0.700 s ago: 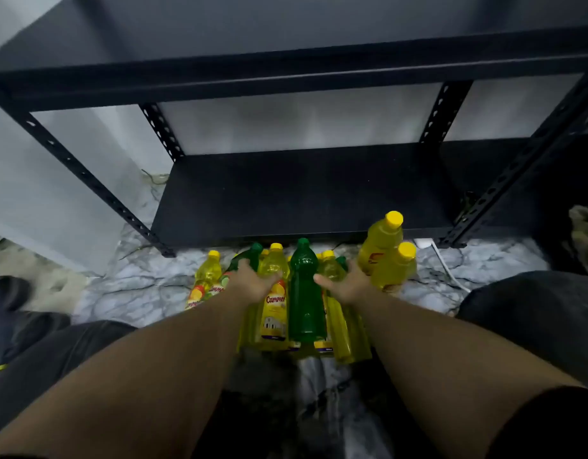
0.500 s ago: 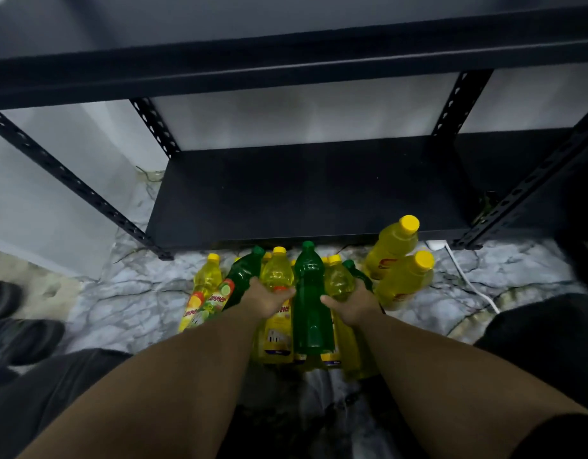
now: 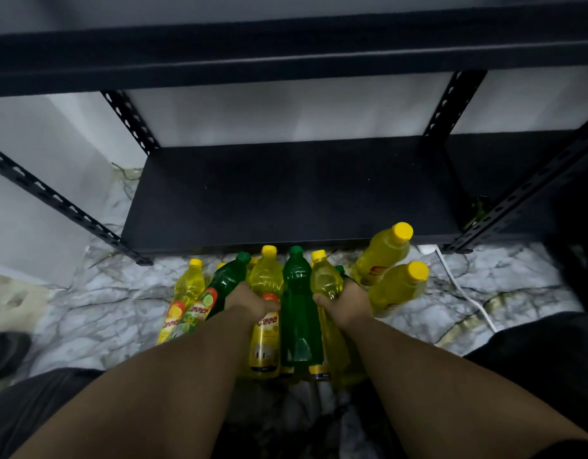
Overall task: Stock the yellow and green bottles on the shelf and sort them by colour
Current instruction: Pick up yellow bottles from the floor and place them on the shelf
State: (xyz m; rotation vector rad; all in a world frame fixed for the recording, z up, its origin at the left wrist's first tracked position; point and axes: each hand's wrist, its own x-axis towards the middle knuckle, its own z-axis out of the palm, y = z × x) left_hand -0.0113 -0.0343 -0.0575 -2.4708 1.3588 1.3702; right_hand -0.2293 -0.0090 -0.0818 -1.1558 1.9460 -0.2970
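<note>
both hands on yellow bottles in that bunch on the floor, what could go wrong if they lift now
1. The left hand and right hand each grip a yellow bottle pressed against the green bottle between them; lifting may tip it.
2. The leaning green bottle rests beside the left hand's bottle and may slide down.
3. The right hand's bottle is gripped among tightly packed neighbours, so it could drag one along.

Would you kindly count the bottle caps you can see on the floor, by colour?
Yellow caps: 7, two of them only partly seen behind other bottles.
Green caps: 3, one mostly hidden by the right hand.
Total: 10 caps.
</note>
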